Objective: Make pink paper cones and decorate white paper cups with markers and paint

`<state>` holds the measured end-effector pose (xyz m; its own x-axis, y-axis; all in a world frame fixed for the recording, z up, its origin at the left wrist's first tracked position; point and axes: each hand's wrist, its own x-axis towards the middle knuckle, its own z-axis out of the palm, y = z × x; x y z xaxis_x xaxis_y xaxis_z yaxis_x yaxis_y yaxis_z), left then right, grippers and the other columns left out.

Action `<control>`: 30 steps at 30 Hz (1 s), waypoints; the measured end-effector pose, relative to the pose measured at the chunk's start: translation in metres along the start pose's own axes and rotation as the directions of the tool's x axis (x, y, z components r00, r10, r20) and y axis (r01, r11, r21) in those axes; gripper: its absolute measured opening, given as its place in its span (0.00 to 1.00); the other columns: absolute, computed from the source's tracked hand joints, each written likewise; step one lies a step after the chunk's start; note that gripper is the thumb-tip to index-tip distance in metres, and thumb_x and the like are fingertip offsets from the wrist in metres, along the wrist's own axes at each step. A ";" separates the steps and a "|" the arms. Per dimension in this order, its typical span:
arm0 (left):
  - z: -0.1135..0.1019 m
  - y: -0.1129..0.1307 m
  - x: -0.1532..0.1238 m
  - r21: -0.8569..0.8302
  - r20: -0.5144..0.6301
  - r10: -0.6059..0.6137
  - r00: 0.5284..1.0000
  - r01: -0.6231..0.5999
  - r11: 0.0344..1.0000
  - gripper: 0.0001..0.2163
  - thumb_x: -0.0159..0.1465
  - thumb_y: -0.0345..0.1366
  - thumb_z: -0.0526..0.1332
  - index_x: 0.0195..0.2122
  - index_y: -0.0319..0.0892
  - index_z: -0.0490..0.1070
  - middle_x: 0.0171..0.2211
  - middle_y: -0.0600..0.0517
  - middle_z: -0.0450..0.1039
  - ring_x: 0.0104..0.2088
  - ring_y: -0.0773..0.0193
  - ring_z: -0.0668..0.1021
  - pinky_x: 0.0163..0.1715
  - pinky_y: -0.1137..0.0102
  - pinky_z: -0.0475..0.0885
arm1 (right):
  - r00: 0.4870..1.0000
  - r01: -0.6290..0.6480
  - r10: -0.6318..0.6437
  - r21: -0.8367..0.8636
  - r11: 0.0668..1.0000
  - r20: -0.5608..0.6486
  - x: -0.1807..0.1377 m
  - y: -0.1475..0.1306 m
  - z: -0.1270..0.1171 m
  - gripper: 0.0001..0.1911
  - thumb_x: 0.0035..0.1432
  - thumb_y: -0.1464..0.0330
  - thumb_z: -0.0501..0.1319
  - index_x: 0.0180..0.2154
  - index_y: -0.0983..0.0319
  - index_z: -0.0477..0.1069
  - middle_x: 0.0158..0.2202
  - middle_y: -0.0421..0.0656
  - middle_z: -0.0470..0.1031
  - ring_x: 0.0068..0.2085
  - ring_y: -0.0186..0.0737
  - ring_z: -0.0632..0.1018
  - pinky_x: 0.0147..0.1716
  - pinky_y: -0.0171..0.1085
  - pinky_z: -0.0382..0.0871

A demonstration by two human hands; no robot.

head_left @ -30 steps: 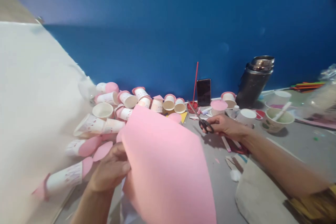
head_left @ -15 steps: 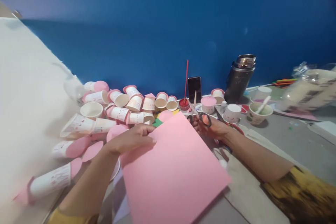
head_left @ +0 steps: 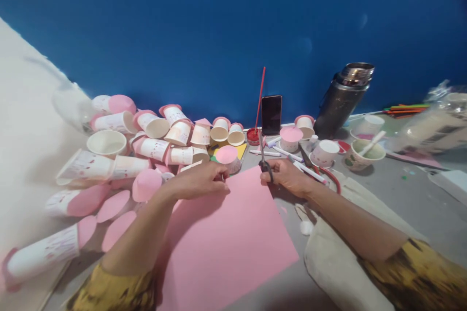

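A large pink sheet of paper (head_left: 226, 233) lies flat on the grey table in front of me. My left hand (head_left: 199, 182) rests on its far left edge with the fingers pinched on the paper's rim. My right hand (head_left: 288, 177) is closed round a pair of black-handled scissors (head_left: 263, 158), whose blades point away from me, just beyond the sheet's far corner. A small cup with a pink lid (head_left: 227, 157) stands right behind my left fingers.
Many paper cups with pink lids (head_left: 146, 141) lie heaped at the left against a white board (head_left: 25, 121). Behind stand a red paint pot with a brush (head_left: 253, 133), a phone (head_left: 271, 114), a steel flask (head_left: 343, 99), marker pens (head_left: 292, 155), a bowl with a spoon (head_left: 365, 155) and a white cloth (head_left: 343, 257).
The pink sheet has come down from a raised tilt to lie flat on the table. My left hand moved to its far edge; my right hand brought the scissors left, up to the sheet.
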<state>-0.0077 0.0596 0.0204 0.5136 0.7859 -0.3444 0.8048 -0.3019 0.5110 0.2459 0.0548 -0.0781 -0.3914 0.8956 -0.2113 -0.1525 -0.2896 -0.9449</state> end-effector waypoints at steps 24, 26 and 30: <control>0.064 -0.022 -0.004 -0.167 -0.054 -0.201 0.978 0.189 0.968 0.10 0.63 0.41 0.59 0.28 0.44 0.62 0.26 0.54 0.67 0.28 0.62 0.70 0.28 0.67 0.57 | 0.994 -0.081 0.057 -0.286 0.955 -0.091 -0.015 -0.025 -0.013 0.22 0.43 0.54 0.74 0.37 0.60 0.77 0.33 0.44 0.80 0.30 0.38 0.77 0.23 0.32 0.65; 0.060 -0.028 -0.007 -0.328 -0.032 -0.181 0.983 0.160 0.931 0.13 0.65 0.43 0.58 0.26 0.44 0.60 0.24 0.56 0.63 0.26 0.65 0.67 0.26 0.69 0.56 | 0.989 -0.148 0.133 -0.314 0.938 -0.068 -0.028 -0.024 -0.017 0.23 0.45 0.52 0.74 0.36 0.61 0.77 0.31 0.44 0.79 0.28 0.38 0.75 0.21 0.33 0.64; 0.053 -0.037 -0.009 -0.563 0.061 -0.174 0.983 0.178 0.807 0.15 0.63 0.46 0.61 0.25 0.45 0.59 0.19 0.61 0.55 0.18 0.70 0.59 0.19 0.72 0.51 | 0.966 -0.258 0.256 -0.310 0.915 -0.047 -0.053 -0.004 -0.028 0.27 0.45 0.44 0.72 0.32 0.61 0.74 0.27 0.45 0.76 0.25 0.37 0.73 0.20 0.34 0.61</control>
<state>-0.0262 0.0351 -0.0377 0.3826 0.7920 -0.4758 0.5732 0.2004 0.7945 0.2924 0.0180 -0.0701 -0.3744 0.8066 -0.4575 0.2421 -0.3913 -0.8879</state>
